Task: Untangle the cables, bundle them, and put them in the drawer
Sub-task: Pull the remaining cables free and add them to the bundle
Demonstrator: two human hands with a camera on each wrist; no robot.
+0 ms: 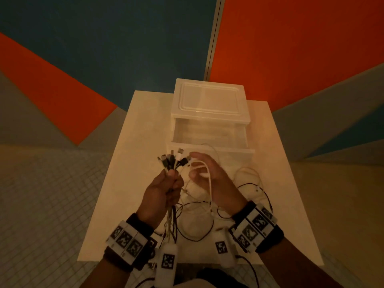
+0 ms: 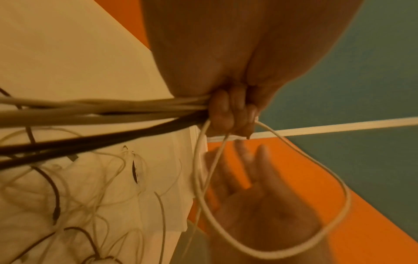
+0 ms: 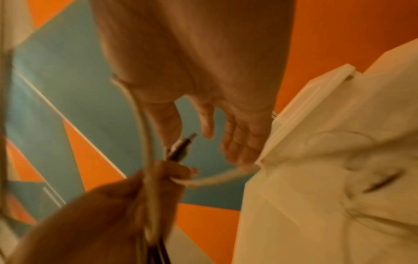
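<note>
My left hand [image 1: 167, 185] grips a bundle of white and black cables [image 1: 172, 163] above the table, their connector ends fanned out over my fist. In the left wrist view my fingers [image 2: 228, 114] curl round the cables [image 2: 90, 114]. A white cable loop [image 1: 204, 169] runs from the bundle around my right hand [image 1: 200, 170], which is held open just right of it, fingers straight. The right wrist view shows the loop [image 3: 144, 125] passing behind my thumb and under the fingers [image 3: 239, 135]. The open drawer [image 1: 209, 148] lies just beyond both hands.
A white drawer unit [image 1: 209, 100] stands at the back of the small white table [image 1: 133, 163]. Loose black and white cable lengths [image 1: 199, 217] trail over the table under and right of my hands. Tiled floor surrounds the table; orange and blue walls stand behind.
</note>
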